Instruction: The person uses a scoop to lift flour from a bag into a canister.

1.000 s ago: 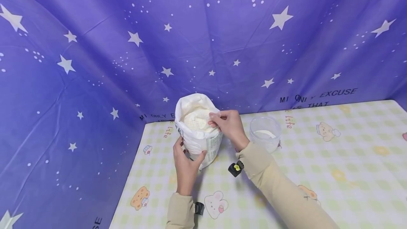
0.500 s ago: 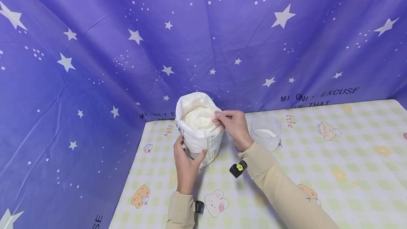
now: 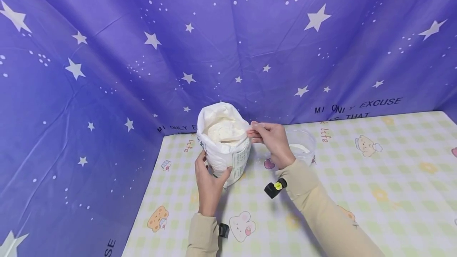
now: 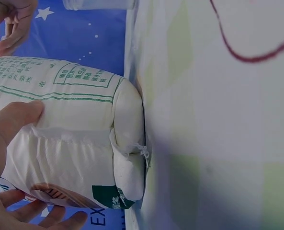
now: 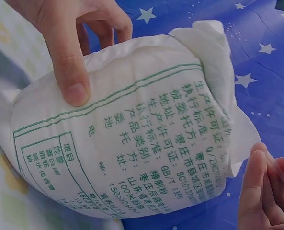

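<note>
A white woven bag of flour stands open-topped near the back edge, pale flour showing inside its mouth. My left hand grips the bag's lower side, thumb on the printed front and fingers round the other side. At the right of the rim is my right hand, pinching a thin clear plastic handle; the shape of its far end is hidden. In the left wrist view, the green-printed label lies just above my left thumb.
Right of the bag stands a round clear plastic tub with some white powder in it, partly behind my right hand. A checked cloth with cartoon prints covers the table. A purple star-printed curtain hangs close behind.
My right hand has drawn back to the right, from over the bag's mouth to beside its rim. The left hand keeps its place on the bag.
</note>
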`<action>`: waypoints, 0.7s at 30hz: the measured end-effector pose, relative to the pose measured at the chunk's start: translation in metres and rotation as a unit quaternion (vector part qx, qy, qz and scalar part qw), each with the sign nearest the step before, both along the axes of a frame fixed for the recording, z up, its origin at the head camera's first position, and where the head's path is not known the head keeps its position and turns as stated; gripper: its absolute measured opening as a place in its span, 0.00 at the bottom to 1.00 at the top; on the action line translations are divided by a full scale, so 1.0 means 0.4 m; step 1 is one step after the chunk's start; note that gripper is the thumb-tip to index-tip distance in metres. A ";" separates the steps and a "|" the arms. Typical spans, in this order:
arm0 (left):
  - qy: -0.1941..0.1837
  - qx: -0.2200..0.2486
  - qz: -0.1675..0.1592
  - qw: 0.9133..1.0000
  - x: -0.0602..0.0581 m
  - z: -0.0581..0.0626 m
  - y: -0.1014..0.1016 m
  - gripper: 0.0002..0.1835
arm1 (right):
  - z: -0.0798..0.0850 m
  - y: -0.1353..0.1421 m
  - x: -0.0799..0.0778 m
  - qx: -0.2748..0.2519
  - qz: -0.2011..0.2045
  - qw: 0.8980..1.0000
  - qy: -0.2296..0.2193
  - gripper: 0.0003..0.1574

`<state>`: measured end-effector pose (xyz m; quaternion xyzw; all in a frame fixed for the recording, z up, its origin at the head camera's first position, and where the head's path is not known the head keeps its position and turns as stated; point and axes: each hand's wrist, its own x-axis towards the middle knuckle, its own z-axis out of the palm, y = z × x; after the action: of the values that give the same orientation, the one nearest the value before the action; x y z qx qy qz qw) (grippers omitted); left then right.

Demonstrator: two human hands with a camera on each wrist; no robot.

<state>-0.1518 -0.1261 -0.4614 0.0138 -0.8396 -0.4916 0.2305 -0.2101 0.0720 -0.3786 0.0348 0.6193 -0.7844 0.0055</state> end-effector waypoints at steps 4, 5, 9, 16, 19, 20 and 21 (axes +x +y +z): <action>-0.002 0.000 0.001 1.000 -0.001 -0.001 0.000 0.51 | -0.001 0.012 0.002 -0.012 0.010 1.000 -0.003 0.24; -0.001 0.000 0.001 1.000 0.000 -0.001 0.001 0.51 | -0.001 0.014 0.001 -0.015 0.011 1.000 -0.005 0.25; -0.004 0.000 0.005 1.000 0.000 -0.002 0.000 0.51 | 0.001 0.025 0.003 -0.023 0.012 1.000 -0.008 0.27; -0.009 0.005 0.002 1.000 -0.001 -0.003 0.001 0.51 | 0.001 0.043 0.007 -0.027 0.007 1.000 -0.007 0.25; -0.008 0.006 0.000 1.000 -0.001 -0.002 0.000 0.51 | 0.000 0.050 0.009 -0.031 0.010 0.999 -0.003 0.25; -0.007 0.006 0.000 1.000 -0.001 -0.002 0.000 0.51 | 0.000 0.053 0.010 -0.033 0.011 0.999 -0.002 0.25; -0.006 0.007 0.000 1.000 -0.001 -0.002 -0.001 0.51 | 0.001 0.055 0.011 -0.034 0.012 0.999 -0.001 0.25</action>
<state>-0.1523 -0.1266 -0.4621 0.0180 -0.8378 -0.4972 0.2250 -0.2058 0.0941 -0.3782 0.0279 0.5926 -0.8048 0.0167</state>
